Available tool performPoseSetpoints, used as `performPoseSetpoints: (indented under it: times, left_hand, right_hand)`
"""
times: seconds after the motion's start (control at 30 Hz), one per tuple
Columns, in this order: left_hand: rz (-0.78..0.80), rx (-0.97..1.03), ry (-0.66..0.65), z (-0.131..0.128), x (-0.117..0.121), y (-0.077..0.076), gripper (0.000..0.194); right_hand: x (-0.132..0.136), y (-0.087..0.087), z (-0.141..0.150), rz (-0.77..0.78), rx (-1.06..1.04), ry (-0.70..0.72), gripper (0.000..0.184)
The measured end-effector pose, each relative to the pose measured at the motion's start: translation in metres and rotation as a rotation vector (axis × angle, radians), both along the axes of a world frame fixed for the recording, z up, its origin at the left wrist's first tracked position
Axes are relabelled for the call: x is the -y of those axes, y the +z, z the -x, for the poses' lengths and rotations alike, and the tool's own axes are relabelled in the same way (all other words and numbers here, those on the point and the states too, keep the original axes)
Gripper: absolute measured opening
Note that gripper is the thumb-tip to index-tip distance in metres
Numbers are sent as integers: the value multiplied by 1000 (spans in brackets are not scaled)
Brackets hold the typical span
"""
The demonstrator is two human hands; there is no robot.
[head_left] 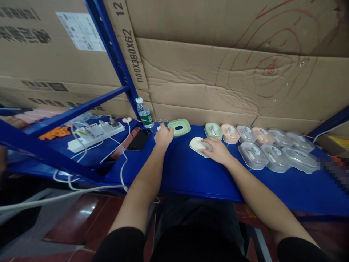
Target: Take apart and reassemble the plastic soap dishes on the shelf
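My left hand is closed at the near edge of a clear plastic lid bearing a white round sticker; its fingertips are partly hidden. Just right of that hand lies a pale green oval tray with a dark slot in its middle. With fingers and thumb over its right side, my right hand grips a cream oval dish on the blue tabletop. Behind it sits a green lidded box, next to a peach one.
Several grey lidded boxes stand in two rows at the right. A water bottle and a black phone lie left, near a white power strip with loose cables. A blue metal post rises before cardboard.
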State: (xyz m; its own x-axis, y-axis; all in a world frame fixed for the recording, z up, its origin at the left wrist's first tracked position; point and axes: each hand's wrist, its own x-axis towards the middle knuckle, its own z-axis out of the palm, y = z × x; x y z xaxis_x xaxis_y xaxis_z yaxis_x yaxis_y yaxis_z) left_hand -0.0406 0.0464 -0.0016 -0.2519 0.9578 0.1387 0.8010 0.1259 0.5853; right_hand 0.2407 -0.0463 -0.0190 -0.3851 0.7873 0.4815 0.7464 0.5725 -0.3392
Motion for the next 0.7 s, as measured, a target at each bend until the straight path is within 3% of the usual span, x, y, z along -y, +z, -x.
performPoseSetpoints:
  times: [0.17,0.3,0.37,0.47,0.57,0.7]
  left_hand:
    - [60,-11,18,9,1,3,61]
    - [117,-38,-20,13,0,3,76]
    - [85,-80,-15,13,0,3,78]
    - [-70,-109,-34,13,1,2,63]
    - [-227,-113,-158,10,3,-1,48]
    - [-251,-124,-388,3,1,-8,44]
  right_hand:
    - [-2,14,-16,74,4,-61,37]
    - [-4,17,-33,162,151,-97,32]
    - [-6,13,-40,215,232,-80,40]
    - [-8,7,-46,297,308,-82,46]
    - [-8,7,-47,337,288,-63,39]
    - [-7,7,-35,422,165,47,40]
